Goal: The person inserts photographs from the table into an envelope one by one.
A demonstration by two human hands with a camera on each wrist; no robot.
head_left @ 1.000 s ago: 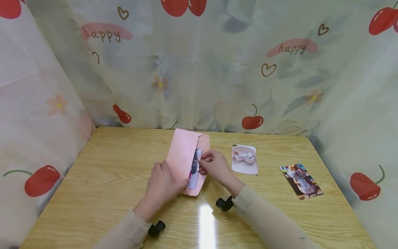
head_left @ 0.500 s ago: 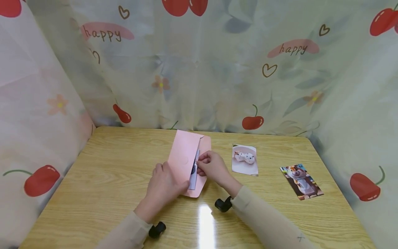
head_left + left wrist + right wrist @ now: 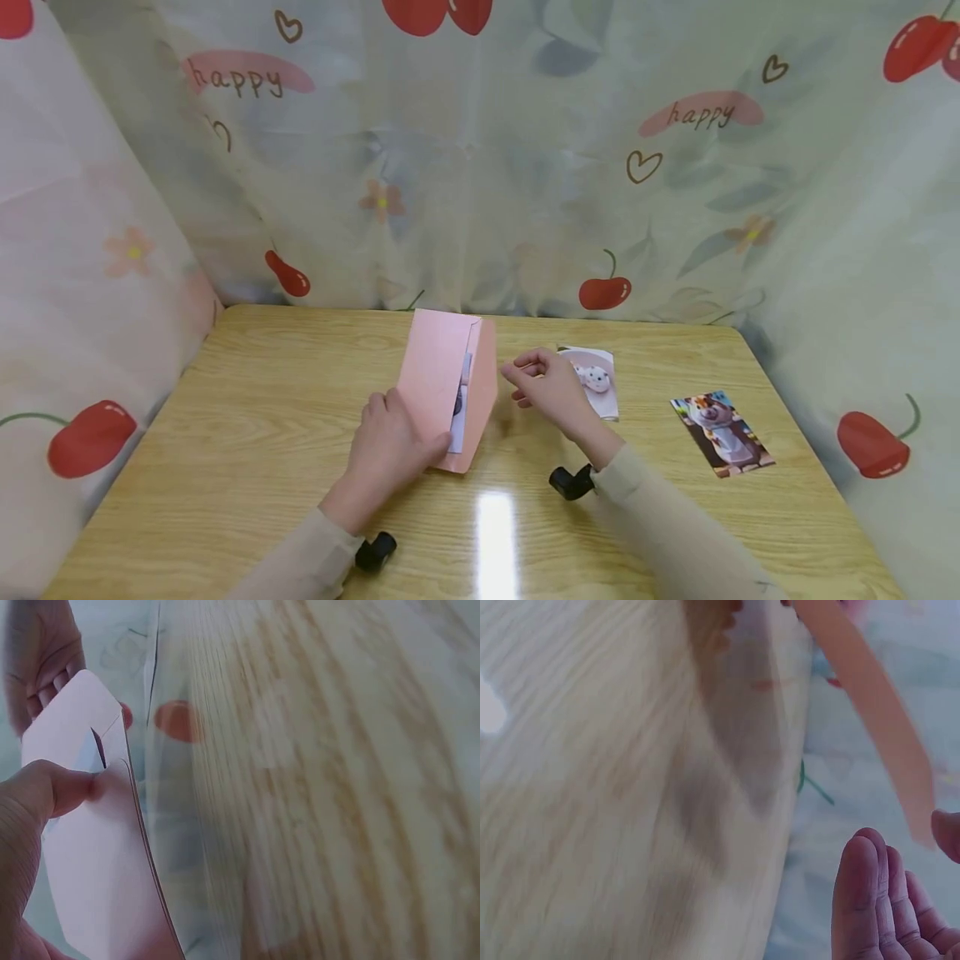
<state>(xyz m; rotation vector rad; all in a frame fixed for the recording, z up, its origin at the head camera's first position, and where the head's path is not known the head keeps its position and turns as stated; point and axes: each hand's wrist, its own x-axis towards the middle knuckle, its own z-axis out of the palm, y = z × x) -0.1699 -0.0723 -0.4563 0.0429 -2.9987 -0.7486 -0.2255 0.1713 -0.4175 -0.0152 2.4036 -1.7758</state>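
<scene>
A pink envelope [image 3: 437,375] is held above the wooden table, its flap [image 3: 482,383] on the right side. My left hand [image 3: 393,442] grips its lower left part; the thumb presses beside the slot in the left wrist view, where the envelope [image 3: 105,855] looks slightly bowed. Most of a photo card [image 3: 460,417] is inside; a pale strip shows along the slot. My right hand [image 3: 551,387] is apart from the envelope, to its right, holding nothing. In the right wrist view, its fingers [image 3: 859,900] are extended, the thumb away from them.
A photo of white spotted figures [image 3: 600,379] lies behind my right hand, which partly covers it. Farther right lies a photo of a cartoon animal [image 3: 723,433]. A printed curtain [image 3: 465,208] surrounds the wooden table [image 3: 262,400] at the back and sides.
My right hand has let go of the photo card and moved right. The card sits a little deeper in the envelope than a second ago. The flap has tilted up; my left hand keeps its grip.
</scene>
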